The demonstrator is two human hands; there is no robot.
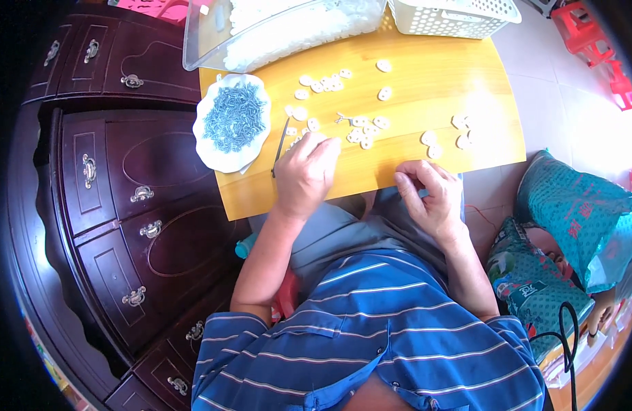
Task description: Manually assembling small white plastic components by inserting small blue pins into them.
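My left hand point(308, 171) is closed in a loose fist over the table's near part, its fingertips turned away so that anything in them is hidden. Small white oval pieces with holes point(360, 130) lie in loose groups just beyond it. A thin dark rod-like tool point(281, 146) rests beside that hand, on its left. My right hand point(431, 198) is at the table's near edge, thumb and fingers curled together; I cannot make out anything between them. Nearest to it are a few more white pieces point(431, 144). A white scalloped dish point(206, 147) holds many small silvery screws point(235, 116).
A clear bin point(206, 51) full of white pieces stands at the back of the yellow wooden table point(466, 89), next to a white perforated basket point(453, 24). Dark wooden drawers point(141, 164) flank the left. Teal bags point(569, 205) and red stools point(582, 31) are on the right.
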